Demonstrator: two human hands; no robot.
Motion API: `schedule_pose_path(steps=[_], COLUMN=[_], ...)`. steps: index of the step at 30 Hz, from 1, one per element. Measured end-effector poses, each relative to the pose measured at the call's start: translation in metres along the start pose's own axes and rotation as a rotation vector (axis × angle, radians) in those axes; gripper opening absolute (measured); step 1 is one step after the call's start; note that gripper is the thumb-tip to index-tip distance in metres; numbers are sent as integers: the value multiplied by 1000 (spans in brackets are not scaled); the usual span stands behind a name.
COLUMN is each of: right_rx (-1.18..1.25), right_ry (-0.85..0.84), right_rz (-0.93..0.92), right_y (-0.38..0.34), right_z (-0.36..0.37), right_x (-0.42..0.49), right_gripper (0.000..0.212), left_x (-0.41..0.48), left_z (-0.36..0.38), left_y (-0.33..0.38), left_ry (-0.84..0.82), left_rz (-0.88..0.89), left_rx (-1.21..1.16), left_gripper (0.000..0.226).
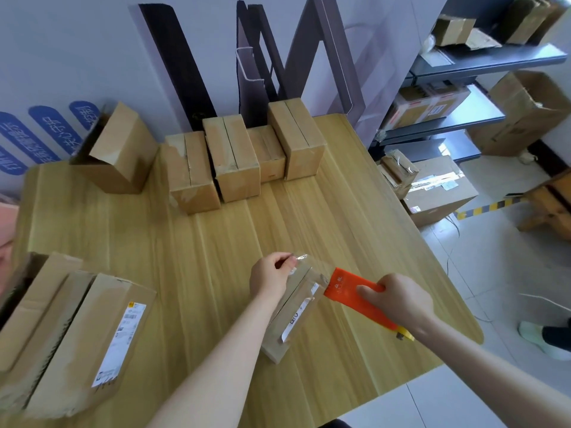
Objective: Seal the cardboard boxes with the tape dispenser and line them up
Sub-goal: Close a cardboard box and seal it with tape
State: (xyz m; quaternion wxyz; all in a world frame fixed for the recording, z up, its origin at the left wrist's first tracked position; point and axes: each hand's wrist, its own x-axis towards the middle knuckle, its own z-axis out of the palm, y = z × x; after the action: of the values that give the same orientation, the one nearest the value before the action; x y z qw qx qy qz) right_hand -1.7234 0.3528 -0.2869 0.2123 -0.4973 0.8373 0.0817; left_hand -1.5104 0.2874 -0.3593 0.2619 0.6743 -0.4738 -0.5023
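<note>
Small box [292, 313]: lies on the table [216, 242], front-centre, btwn both hands; white label on top.
L hand [272, 276]: thumb and forefinger pinch the free end of the clear tape [301, 258], held just above the box's far end.
R hand [400, 299]: fingers wrapped round the orange tape dispenser [349, 290] — full grip, its front end at the box's right edge.
Back row: four boxes [231, 159] side by side, touching, by the wall.
Open box [119, 149]: far left, apart from the row, open side facing left.
Big boxes [74, 329]: front-left corner — one w/ a long white label.
</note>
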Motion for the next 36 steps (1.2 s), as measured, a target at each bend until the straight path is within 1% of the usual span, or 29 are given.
schedule_pose_path(steps=[10,14,17,23,27,36], right_rx=[-78,-121,-125,-94,-90,-154], right_ry=[-47,-29,-21,-23,-28,13], right_rz=[-54,-54,-18,33,18,-63], right_y=[0,-3,-7,-18,-24,-29], right_z=[-14,-13,-15,-16,-23,-27], right_x=[9,13,15,10,10,13], right_gripper=[50,46,48,47,42,43], left_x=[-4,-2,-3,-5,-8,-13], left_z=[2,3,7,11,11,15], left_y=[2,1,-3,-4,-2,-2], left_ry=[25,32,52,92,127,202], left_rz=[-14,-39,-63,-54,-74,-87], left_rx=[16,-67,-116,-129,-143,-160], left_gripper=[13,7,6,8,8,9])
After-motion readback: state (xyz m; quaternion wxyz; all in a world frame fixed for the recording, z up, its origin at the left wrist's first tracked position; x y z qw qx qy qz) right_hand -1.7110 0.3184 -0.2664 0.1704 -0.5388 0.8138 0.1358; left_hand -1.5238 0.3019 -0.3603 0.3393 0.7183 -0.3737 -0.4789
